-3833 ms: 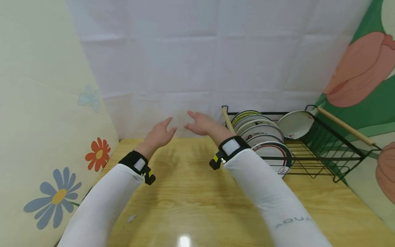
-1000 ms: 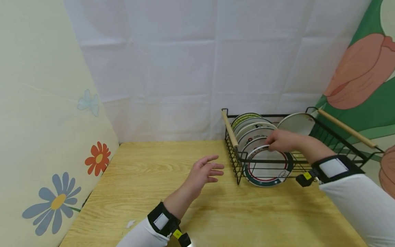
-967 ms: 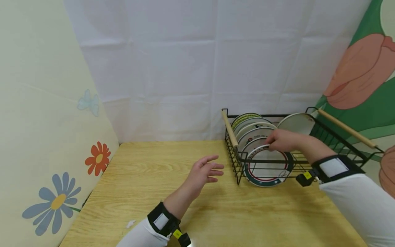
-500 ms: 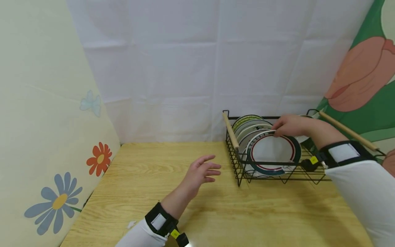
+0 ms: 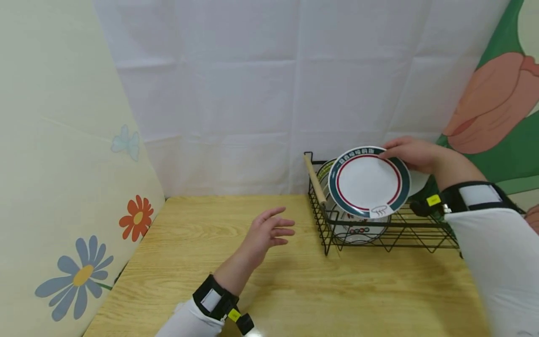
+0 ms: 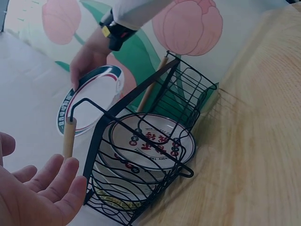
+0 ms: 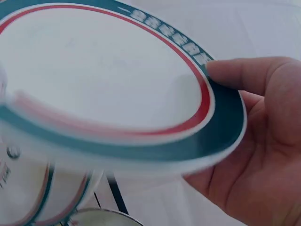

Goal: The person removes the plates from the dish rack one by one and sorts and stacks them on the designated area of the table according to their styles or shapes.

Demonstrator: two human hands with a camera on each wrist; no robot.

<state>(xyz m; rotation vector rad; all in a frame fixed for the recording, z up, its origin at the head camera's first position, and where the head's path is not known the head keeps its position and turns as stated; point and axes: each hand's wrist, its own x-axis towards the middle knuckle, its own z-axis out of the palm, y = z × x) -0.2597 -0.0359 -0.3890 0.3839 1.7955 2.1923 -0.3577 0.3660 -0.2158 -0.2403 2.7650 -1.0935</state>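
A white plate [image 5: 368,182] with a dark teal rim and a red ring is held up above the black wire dish rack [image 5: 404,225]. My right hand [image 5: 414,152] pinches its upper right rim. In the right wrist view the thumb of my right hand [image 7: 263,117] lies on the teal rim, with the other fingers behind and under the plate. My left hand [image 5: 263,234] is over the table to the left of the rack, fingers spread and holding nothing. In the left wrist view a plate with red writing [image 6: 150,141] leads the row standing in the rack.
Several more plates stand behind it at the rack's left end. A pale dish [image 5: 418,181] sits at the back right, partly hidden by my right hand. Wooden handles [image 5: 315,180] top the rack's ends. A white cloth [image 5: 236,103] hangs behind the wooden table [image 5: 294,290].
My right hand has taken the teal-rimmed plate by its edge and lifted it up out of the rack's front, uncovering the plate behind. My left hand has shifted slightly left.
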